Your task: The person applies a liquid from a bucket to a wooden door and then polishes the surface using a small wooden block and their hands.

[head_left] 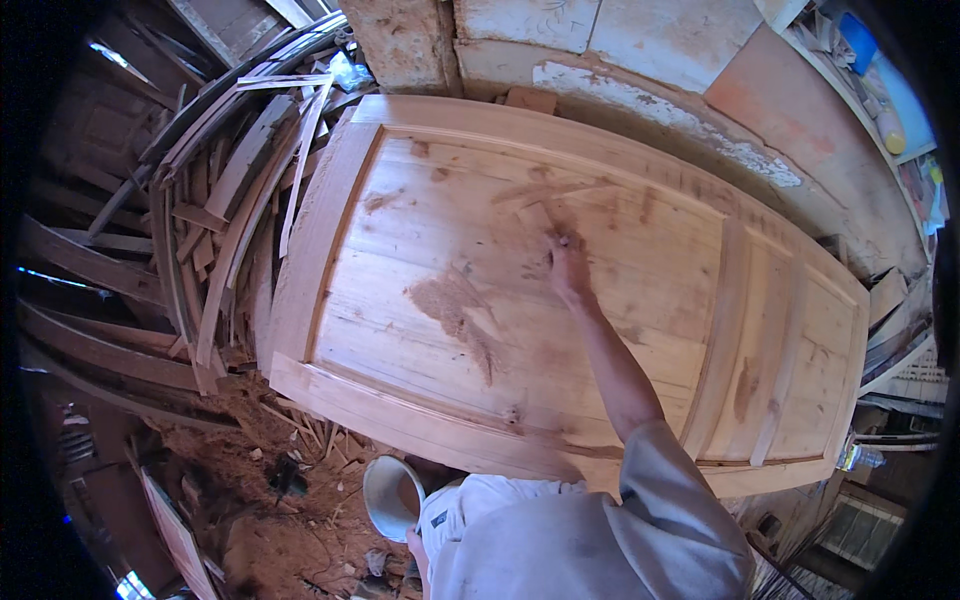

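A large panelled wooden door (630, 280) lies flat, with a raised frame around its panels. My right hand (568, 265) reaches over the big panel, its fingers closed on a small flat tan piece (536, 216) pressed to the wood. Its exact kind is too small to make out. Brown smears surround that hand, and a patch of brown paste or dust (455, 312) spreads on the panel to its left. Down at my left side, my left hand (415, 543) grips a white bucket (372, 500), tilted with its mouth showing. My left fingers are mostly hidden.
Stacked wood offcuts and long boards (215, 220) crowd the left side. Sawdust and scraps cover the floor (270, 540) at lower left. Behind the door stands a wall with large panels (640, 50). More clutter (890, 310) lies past its right end.
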Demonstrator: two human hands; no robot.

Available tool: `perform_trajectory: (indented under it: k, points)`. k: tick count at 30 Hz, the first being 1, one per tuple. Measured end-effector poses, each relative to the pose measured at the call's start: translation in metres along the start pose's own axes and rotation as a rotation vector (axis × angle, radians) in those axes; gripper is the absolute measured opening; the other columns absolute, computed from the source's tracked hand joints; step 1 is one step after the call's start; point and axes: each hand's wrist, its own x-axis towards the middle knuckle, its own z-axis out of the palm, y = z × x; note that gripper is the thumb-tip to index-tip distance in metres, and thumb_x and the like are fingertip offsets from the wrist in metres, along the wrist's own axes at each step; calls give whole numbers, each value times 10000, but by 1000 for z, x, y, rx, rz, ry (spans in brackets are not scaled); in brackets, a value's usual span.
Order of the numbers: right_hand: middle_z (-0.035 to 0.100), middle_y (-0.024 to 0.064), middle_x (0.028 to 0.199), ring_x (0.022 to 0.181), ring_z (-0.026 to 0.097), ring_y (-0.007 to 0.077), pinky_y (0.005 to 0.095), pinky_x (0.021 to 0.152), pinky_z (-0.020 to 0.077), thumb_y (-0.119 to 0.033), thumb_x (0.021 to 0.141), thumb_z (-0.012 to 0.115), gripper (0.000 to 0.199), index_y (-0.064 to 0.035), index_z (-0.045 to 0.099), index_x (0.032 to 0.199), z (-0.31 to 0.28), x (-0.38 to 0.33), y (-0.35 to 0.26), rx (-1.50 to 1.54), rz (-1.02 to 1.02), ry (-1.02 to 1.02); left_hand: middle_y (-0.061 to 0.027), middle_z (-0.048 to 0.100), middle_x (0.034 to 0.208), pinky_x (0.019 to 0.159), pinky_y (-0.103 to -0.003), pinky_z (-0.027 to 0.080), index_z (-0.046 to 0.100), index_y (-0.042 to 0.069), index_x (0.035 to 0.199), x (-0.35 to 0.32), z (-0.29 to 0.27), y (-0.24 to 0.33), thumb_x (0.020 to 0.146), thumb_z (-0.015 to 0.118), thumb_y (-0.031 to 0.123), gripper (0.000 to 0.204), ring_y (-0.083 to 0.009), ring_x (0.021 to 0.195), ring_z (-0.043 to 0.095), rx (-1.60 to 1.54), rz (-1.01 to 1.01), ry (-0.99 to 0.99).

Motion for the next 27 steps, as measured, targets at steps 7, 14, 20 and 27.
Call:
perform_trajectory:
  k: [7,14,20,27]
  points:
    - [567,201,966,913,531,318,414,763,463,-39,772,602,425,-148,598,1183,-63,-22,94,161,419,163,-100,596,867,784,-336,441,586,1,877,1,-4,-7,825,502,275,292,-209,810,532,-17,-8,-9]
    - [577,80,766,730,520,230,348,630,451,-14,784,577,312,-88,642,1080,-56,-33,87,256,-91,-49,-103,598,883,793,-335,440,584,0,900,2,-4,-8,830,502,271,291,-206,825,531,-5,-16,-26]
    - [595,121,807,881,531,297,411,747,463,-40,758,601,383,-90,609,1137,-33,4,49,29,-241,46,-105,599,896,800,-334,439,582,0,920,6,-3,-2,834,502,267,292,-203,838,530,9,12,-35]
    - [588,193,831,897,517,326,443,835,426,-85,734,638,449,-115,593,1179,-71,-20,28,-22,150,-201,-108,601,911,809,-333,438,580,0,942,6,-9,-10,839,501,263,293,-200,853,529,-21,6,-38]
